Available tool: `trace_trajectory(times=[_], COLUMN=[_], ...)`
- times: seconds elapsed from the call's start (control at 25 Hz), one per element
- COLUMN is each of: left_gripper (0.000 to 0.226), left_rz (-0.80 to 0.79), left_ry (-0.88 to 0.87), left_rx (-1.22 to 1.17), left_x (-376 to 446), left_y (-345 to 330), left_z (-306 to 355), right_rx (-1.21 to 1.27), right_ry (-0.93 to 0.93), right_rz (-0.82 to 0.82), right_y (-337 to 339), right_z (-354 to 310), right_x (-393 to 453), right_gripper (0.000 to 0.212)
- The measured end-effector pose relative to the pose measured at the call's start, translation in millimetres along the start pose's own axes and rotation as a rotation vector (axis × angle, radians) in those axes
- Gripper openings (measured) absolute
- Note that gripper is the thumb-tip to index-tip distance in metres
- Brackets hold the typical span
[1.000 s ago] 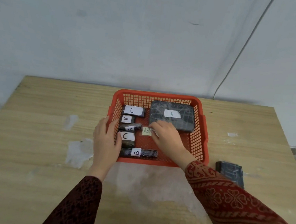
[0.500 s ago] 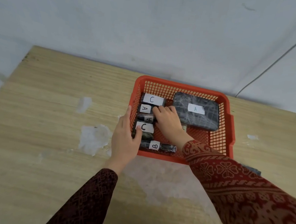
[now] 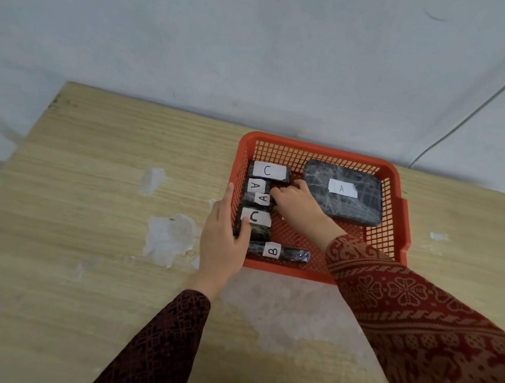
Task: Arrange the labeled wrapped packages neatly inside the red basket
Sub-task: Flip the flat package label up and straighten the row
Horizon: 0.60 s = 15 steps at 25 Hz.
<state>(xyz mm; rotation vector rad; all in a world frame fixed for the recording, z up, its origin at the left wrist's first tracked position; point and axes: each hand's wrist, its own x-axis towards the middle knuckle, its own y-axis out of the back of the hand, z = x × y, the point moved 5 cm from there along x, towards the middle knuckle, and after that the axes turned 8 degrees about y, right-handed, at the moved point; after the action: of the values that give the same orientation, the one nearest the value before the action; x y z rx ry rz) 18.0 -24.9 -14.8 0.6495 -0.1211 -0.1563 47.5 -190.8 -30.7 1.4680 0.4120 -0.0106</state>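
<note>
Both hands share the grip work at the left side of the red plastic mesh basket (image 3: 398,205), which sits at about 1 o'clock on the pale wooden worktop (image 3: 92,176). The left hand (image 3: 225,238) lies flat against the basket's left wall, at 9 o'clock of the basket. Its thumb reaches over the rim and presses on the dark wrapped package with the lower white C label (image 3: 254,224). It is not clenched around anything; I think it is there to keep the basket from sliding and to hold that package in line.

The right hand (image 3: 298,203) reaches into the middle of the basket. Its curled fingertips touch the right ends of two small dark packages, one with an A label (image 3: 255,186) and the next with an A label (image 3: 261,198). I cannot tell if it pinches one or only pushes them. It looks like a push toward the left wall, to make a tidy row.

That row runs from 12 o'clock to 6 o'clock: the dark package with the top C label (image 3: 268,171), the two A ones, the lower C one, then a long thin dark package with a B label (image 3: 277,252) by the near wall. A big flat dark package with an A label (image 3: 342,195) fills the 2 o'clock corner, away from the small ones, so each size has its own room.

The job seems nearly done.
</note>
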Motion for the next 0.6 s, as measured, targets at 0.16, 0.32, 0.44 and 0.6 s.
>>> trace_trajectory(times=[0.16, 0.32, 0.44, 0.6], left_gripper=[0.067, 0.065, 0.060, 0.047], left_rz=[0.002, -0.067, -0.005, 0.104], left_ry=[-0.008, 0.037, 0.011, -0.120], left_rx=[0.008, 0.043, 0.290, 0.395], left_x=[-0.1, -2.9, -2.2, -21.0], left_y=[-0.2, 0.0, 5.9, 1.8], left_z=[-1.2, 0.8, 13.2, 61.0], right_rx=[0.008, 0.128, 0.296, 0.586], right_ry=[-0.024, -0.091, -0.088, -0.162], right_rz=[-0.013, 0.058, 0.178, 0.453], right_y=[-1.1, 15.0, 29.1, 27.8], right_z=[0.8, -10.0, -20.8, -8.4], right_x=[-3.5, -17.5, -60.6, -176.5], right_gripper=[0.020, 0.032, 0.038, 0.036])
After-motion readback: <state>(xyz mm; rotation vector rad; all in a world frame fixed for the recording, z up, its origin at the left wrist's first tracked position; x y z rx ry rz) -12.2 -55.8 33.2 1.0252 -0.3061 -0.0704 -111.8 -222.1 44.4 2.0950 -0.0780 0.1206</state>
